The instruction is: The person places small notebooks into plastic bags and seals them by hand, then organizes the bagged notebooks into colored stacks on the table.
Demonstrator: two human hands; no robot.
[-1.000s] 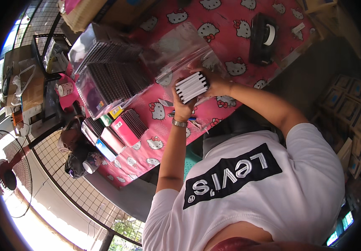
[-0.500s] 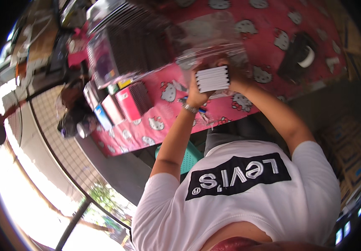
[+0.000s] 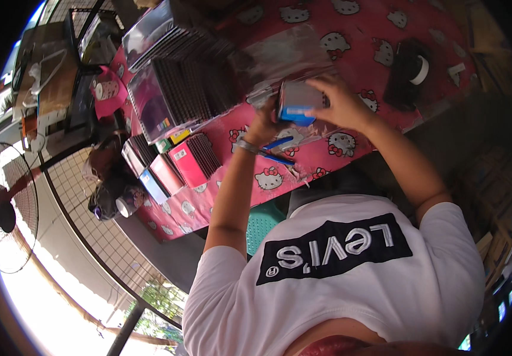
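Note:
Both my hands are up at the table's near edge around a small stack of flat cases [image 3: 296, 102], which has a grey face and a blue lower edge. My left hand [image 3: 263, 118], with a metal watch on its wrist, grips the stack's left side from below. My right hand [image 3: 344, 105] covers its right side and top, fingers curled over it. The stack is held just above the pink tablecloth [image 3: 327, 157] printed with cartoon cats. Two blue pens [image 3: 277, 146] lie on the cloth right under my left wrist.
Clear bins of dark upright cases [image 3: 176, 95] stand to the left of my hands, with pink and red boxes [image 3: 186, 161] in front of them. A black tape dispenser [image 3: 411, 76] sits at the right. A teal stool [image 3: 264, 223], a wire fence [image 3: 92, 234] and a fan [image 3: 2, 209] lie lower left.
The stack has been turned in my hands: its white ribbed edge faced me before, now a grey face and blue edge show. My head view has shifted over the table.

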